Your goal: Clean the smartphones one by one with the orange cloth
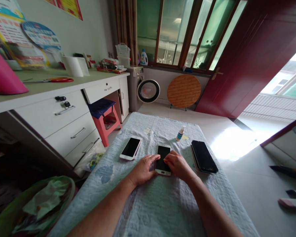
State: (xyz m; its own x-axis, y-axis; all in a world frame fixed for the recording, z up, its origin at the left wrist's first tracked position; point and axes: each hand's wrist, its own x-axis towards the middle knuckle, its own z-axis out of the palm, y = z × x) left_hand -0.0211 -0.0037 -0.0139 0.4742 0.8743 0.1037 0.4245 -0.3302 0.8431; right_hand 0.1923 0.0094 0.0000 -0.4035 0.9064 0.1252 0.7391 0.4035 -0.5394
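A white-framed smartphone with a dark screen lies face up on the cloth-covered table. My left hand grips its left edge, with the fingertips along its side. My right hand is over the right half of the screen, its fingers pinched together against the glass; whatever is between them is too small to make out. To the left lies another white phone, apparently stacked on something. On the right, a black phone rests on top of another flat device. Beyond my right hand stands a small spray bottle.
A white desk runs along the left, with a red stool under it. In the lower left is a waste bin. Further back are a washing machine with its door open and a round wooden tabletop.
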